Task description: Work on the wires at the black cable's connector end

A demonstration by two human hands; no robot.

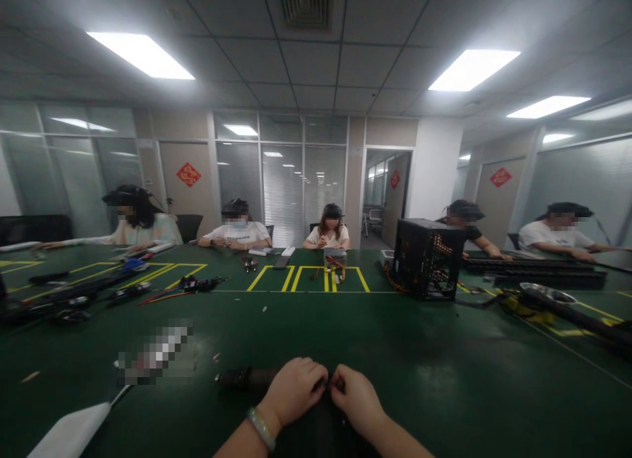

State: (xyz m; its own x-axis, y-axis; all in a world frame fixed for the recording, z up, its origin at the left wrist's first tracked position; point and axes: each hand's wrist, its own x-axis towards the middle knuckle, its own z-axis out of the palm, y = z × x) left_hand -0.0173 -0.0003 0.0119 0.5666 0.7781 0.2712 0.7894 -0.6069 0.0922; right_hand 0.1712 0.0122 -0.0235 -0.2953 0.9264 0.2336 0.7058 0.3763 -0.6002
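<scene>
no legible text, red door signs (188, 174) too blurred

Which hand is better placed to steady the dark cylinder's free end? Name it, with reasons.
Probably left. The free end of the dark cylinder juts out beside the left hand, which lies on it; the right hand pinches nearer the middle and would have to cross over.

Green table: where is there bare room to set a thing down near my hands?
The widest bare patch lies right of the right hand, between it, the black computer case and the long black arm. A second lies ahead of the left hand, up to the yellow lines. The left is crowded: dark tube, white blade, cables and tools.
</scene>
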